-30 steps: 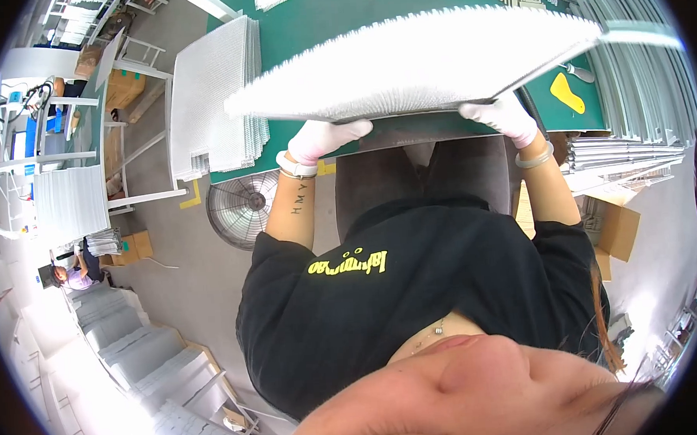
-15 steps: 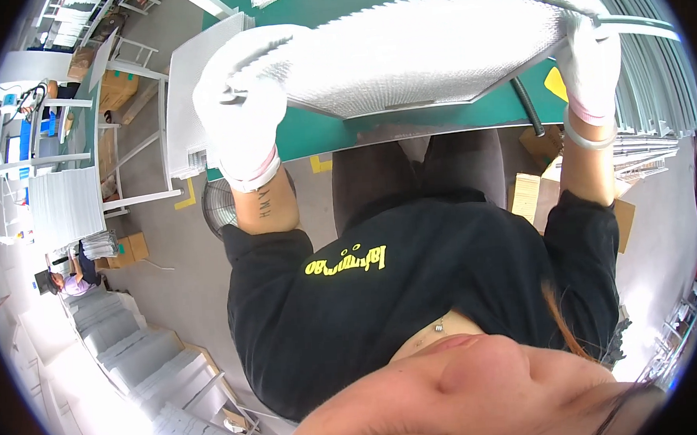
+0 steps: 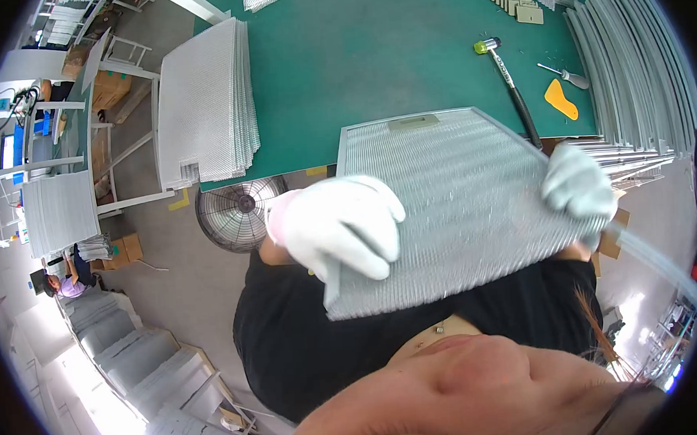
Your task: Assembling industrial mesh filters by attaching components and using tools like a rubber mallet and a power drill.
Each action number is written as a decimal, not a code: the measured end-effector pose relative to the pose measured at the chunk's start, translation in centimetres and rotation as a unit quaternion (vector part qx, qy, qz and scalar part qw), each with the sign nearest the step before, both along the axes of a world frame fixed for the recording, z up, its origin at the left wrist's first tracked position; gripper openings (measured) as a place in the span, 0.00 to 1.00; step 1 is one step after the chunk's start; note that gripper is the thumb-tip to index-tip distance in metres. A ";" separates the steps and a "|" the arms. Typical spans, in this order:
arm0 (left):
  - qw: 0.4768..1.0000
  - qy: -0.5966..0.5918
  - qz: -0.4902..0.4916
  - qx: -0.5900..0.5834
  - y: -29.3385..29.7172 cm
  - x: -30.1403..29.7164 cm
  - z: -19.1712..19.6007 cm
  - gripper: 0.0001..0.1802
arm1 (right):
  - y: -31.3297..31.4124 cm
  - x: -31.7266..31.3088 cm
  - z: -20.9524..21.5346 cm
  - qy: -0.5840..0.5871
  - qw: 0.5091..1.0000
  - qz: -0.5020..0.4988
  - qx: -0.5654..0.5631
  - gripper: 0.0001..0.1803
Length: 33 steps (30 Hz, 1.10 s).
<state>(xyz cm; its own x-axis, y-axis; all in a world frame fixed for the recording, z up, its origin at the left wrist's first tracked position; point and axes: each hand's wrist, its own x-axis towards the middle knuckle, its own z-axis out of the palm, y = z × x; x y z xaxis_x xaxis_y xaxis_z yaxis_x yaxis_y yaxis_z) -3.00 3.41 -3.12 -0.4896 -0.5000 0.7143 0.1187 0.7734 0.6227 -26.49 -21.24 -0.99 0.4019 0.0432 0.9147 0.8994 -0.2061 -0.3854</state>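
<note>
A silvery metal mesh panel (image 3: 458,212) slants in front of my torso, its far end over the near edge of the green table. Thin frame strips border its far side and far right side, and a beige plate (image 3: 413,122) sits on the far border. The near edge shows bare mesh. My left hand (image 3: 337,226), in a white glove, grips the left edge with its fingers over the top; its thumb is hidden. At the right edge my gloved right hand (image 3: 579,186) is closed on the panel. A pale, motion-blurred strip (image 3: 658,260) runs out beside it to the lower right.
On the green table (image 3: 371,51) lie a mallet (image 3: 511,87), a screwdriver (image 3: 568,76), a yellow flat piece (image 3: 561,100) and beige plates (image 3: 515,4). Mesh sheets (image 3: 204,99) are stacked at left, metal strips (image 3: 632,69) at right. A fan (image 3: 242,213) stands on the floor.
Both hands have come back toward my body with the panel, which has tipped so its broad mesh face shows. The mallet and screwdriver are uncovered. The strip at my right hand now points lower right.
</note>
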 end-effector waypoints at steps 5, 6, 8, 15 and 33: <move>0.956 -0.158 0.094 0.230 -1.0 1.5 -3.3 0.44 | 0.2 -2.2 0.3 0.040 0.995 0.039 -0.084 0.35; 0.947 -0.184 0.157 0.211 -1.2 1.4 -4.0 0.45 | 0.0 -2.8 0.3 0.042 0.995 0.033 -0.082 0.33; 0.880 -0.297 0.305 0.212 -0.7 1.3 -4.8 0.38 | 0.1 -2.7 -0.7 0.044 0.996 0.037 -0.069 0.31; 0.730 -0.426 0.481 0.230 1.9 3.6 -6.6 0.21 | 0.1 -4.2 -1.6 0.050 0.996 0.014 -0.068 0.31; 0.810 0.092 0.560 -0.151 -1.9 -1.4 3.8 0.10 | -1.4 2.7 1.9 0.131 0.981 -0.129 0.063 0.35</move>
